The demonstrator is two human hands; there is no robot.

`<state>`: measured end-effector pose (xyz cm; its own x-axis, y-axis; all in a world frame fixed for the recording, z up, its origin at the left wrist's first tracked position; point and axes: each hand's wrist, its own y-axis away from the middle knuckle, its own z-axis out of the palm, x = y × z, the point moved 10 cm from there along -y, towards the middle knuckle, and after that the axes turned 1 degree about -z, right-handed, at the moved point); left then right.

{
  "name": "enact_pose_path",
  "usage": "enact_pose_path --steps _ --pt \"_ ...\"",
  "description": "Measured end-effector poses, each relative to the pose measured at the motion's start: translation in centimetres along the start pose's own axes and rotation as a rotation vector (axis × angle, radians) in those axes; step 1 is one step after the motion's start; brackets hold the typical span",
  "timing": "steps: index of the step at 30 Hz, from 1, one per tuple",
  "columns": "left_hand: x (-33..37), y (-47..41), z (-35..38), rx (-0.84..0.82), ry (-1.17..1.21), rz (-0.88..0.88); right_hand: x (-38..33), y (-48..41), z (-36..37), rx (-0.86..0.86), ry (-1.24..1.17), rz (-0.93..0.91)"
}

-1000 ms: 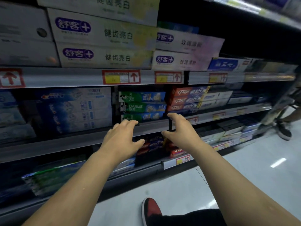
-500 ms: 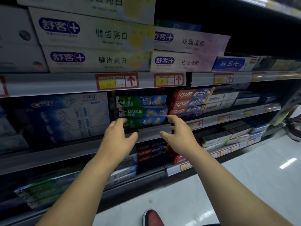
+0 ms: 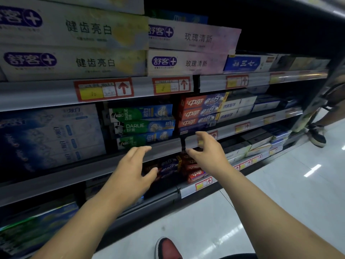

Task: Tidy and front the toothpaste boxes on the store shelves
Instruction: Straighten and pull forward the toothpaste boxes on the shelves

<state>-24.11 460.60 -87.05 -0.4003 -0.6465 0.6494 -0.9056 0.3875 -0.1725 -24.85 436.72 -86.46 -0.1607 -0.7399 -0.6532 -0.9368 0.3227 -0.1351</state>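
Green and blue Darlie toothpaste boxes (image 3: 143, 126) lie stacked three high on the middle shelf, with a stack of red boxes (image 3: 199, 112) right of them. My left hand (image 3: 132, 171) hovers just below the Darlie stack, in front of the shelf rail (image 3: 164, 146), fingers spread and holding nothing. My right hand (image 3: 207, 148) reaches under the red stack, fingers loosely curled and empty. Between and below my hands, more red and blue boxes (image 3: 173, 165) sit on the lower shelf.
Large white boxes (image 3: 74, 62) fill the top shelf, big blue packs (image 3: 48, 135) the middle left. Price tags (image 3: 103, 89) line the rails. Another person's foot (image 3: 317, 137) stands at the right. My red shoe (image 3: 168, 248) is on the glossy floor.
Both hands have stayed in front of the middle shelf rail, spread apart slightly. The view has shifted closer and a little left along the shelves.
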Motion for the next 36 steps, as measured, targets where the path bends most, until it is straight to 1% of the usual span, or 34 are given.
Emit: enact_pose_path --steps 6,10,14,20,22,24,28,32,36 --pt "2.0 1.4 0.6 0.035 0.078 -0.012 1.5 0.7 -1.9 0.049 -0.032 0.023" --pt "4.3 0.5 1.7 0.041 0.133 -0.016 2.4 0.4 -3.3 0.123 -0.231 0.065" --pt "7.1 -3.2 2.2 0.09 0.212 -0.016 3.0 -1.7 -5.4 0.183 -0.477 0.125" --pt "8.6 -8.9 3.0 0.187 0.341 -0.198 4.7 -7.5 -9.3 0.307 -0.65 0.177" --pt "8.9 -10.2 3.3 0.218 0.339 -0.222 5.6 -8.8 -9.6 0.338 -0.65 0.187" --pt "8.7 -11.3 3.9 0.217 0.338 -0.238 5.9 -9.6 -9.3 0.327 -0.62 0.182" --pt "8.8 -12.6 5.0 0.191 0.494 -0.288 6.5 -10.5 -8.4 0.283 -0.594 0.198" --pt "9.4 -13.2 5.2 0.19 0.615 -0.304 6.0 -11.7 -8.6 0.245 -0.627 0.192" --pt "8.7 -13.5 4.3 0.23 0.624 -0.353 5.5 -11.7 -9.0 0.262 -0.661 0.182"
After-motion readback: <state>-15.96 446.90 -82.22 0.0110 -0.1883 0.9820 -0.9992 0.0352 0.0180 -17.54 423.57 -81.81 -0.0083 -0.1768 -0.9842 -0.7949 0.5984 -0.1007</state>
